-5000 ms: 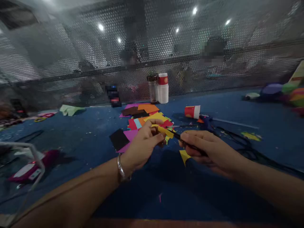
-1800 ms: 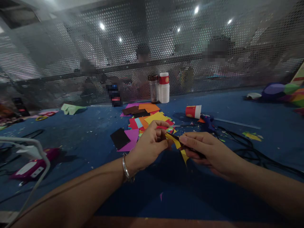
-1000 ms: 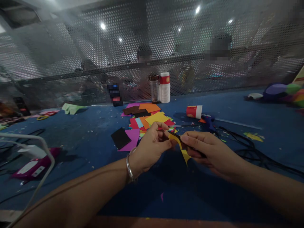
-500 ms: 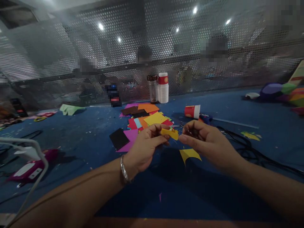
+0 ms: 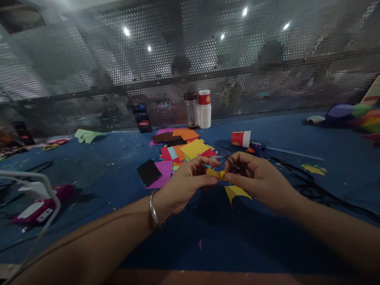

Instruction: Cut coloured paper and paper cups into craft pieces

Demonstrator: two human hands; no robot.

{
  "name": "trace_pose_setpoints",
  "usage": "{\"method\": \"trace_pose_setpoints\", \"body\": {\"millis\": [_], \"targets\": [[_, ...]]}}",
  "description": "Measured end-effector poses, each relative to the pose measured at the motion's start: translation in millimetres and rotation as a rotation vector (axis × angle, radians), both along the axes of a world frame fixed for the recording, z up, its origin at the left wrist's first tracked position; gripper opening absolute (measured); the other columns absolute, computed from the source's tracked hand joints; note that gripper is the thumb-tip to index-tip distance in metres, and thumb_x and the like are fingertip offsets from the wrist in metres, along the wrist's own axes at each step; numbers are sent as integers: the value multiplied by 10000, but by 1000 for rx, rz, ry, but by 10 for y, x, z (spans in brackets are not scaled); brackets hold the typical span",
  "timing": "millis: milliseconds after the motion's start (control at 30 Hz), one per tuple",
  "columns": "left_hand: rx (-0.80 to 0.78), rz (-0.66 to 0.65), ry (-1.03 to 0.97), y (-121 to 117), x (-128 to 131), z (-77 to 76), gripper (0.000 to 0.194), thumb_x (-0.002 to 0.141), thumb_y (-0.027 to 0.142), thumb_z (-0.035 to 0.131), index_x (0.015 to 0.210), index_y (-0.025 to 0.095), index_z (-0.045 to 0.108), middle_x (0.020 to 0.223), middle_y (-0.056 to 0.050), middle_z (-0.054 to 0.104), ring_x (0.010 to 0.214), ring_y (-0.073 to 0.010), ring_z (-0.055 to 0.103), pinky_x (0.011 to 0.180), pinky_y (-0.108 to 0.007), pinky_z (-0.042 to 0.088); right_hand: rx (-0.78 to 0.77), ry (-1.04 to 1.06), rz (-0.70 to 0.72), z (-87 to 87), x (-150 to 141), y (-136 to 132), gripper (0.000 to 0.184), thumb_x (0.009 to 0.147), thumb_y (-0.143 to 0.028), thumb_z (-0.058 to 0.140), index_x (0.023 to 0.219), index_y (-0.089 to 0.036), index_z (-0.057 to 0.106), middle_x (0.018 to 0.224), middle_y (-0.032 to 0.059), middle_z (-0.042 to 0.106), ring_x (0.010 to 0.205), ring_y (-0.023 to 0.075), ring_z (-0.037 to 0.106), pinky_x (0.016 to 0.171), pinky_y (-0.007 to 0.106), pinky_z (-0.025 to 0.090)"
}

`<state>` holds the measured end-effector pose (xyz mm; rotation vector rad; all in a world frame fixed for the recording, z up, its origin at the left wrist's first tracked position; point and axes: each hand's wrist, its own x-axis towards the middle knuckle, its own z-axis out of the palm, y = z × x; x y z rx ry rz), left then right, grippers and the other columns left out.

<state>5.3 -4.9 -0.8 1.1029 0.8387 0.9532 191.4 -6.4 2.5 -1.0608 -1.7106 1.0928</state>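
A small curled piece of yellow paper (image 5: pixel 215 174) sits between my two hands above the table. My left hand (image 5: pixel 190 180) holds its left end by the thumb and fingers, with the index finger raised off it. At the paper's right end, the thumb and fingertips of my right hand (image 5: pixel 252 174) press on it. The right hand also keeps a dark pair of scissors (image 5: pixel 230 162), blades pointing up and left; their handles are hidden in the palm. Beneath the hands lies a yellow paper offcut (image 5: pixel 237 192) with a curved cut edge.
Coloured paper sheets (image 5: pixel 194 148) are piled ahead, beside a black square (image 5: pixel 149 173). Behind stand a glass jar (image 5: pixel 192 113) and stacked paper cups (image 5: pixel 204 114). A tipped red cup (image 5: pixel 240 139) and blue glue gun (image 5: pixel 257 149) lie right, near black cables (image 5: pixel 308 186). A power strip (image 5: pixel 44 206) sits left.
My right hand has moved in to the yellow paper, and its fingertips now touch the right end. The paper has turned and bent. My left index finger has lifted off it.
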Motion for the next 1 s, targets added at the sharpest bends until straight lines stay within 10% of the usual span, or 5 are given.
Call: {"method": "trace_pose_setpoints", "body": {"millis": [300,1000], "targets": [[147,-173,327,100,-104,14,99,670,116,734,760,144,703,688,6,639,650,-103,549,683,-260,414,18,-141,74,0,-14,-6,176,756,-325,676,806,-214,548,707,-33,507,582,108,442,528,239,368],[9,3,-73,31,15,-31,185,624,102,821,673,142,647,646,29,625,606,-78,592,657,-216,477,95,-43,-19,33,-17,-49,186,755,-305,690,811,-204,544,749,-18,527,614,115,463,560,257,404]]}}
